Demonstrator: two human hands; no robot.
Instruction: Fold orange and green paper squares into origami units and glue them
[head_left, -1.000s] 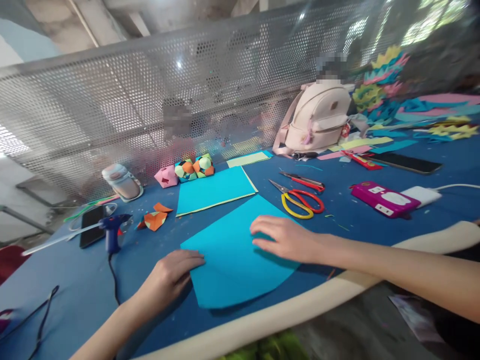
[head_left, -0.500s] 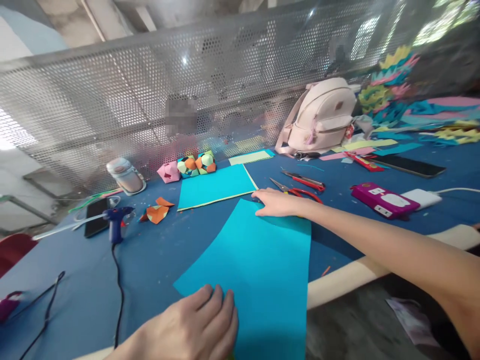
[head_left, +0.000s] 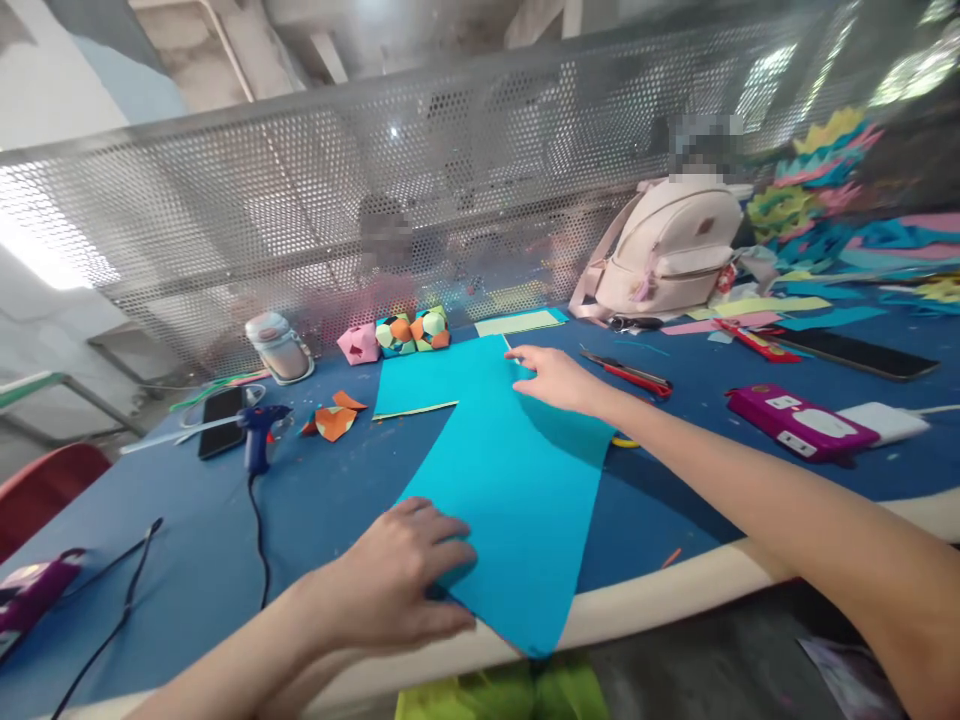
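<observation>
A large bright blue sheet of paper (head_left: 517, 510) lies in front of me, its near corner hanging over the table's front edge. Its far end overlaps a second blue sheet (head_left: 420, 375) with a pale yellow edge. My left hand (head_left: 412, 570) rests at the near left edge of the large sheet, fingers spread. At its far right my right hand (head_left: 559, 380) lies on the paper, thumb apart from the stretched fingers. Just right of that hand is a red utility knife (head_left: 630, 374). My right forearm mostly covers the scissors; only a yellow bit shows.
On the left stand a blue glue gun (head_left: 259, 440) with a black cord, a phone (head_left: 223, 420) and a tumbler (head_left: 279, 345). Folded paper balls (head_left: 412, 332) sit at the back. A pale backpack (head_left: 671, 250), purple power bank (head_left: 802, 425) and another phone (head_left: 862, 352) are right.
The large blue sheet has slid away from me and now overlaps the second sheet. Both hands moved forward with it. The view has shifted, and my right forearm now hides the scissors.
</observation>
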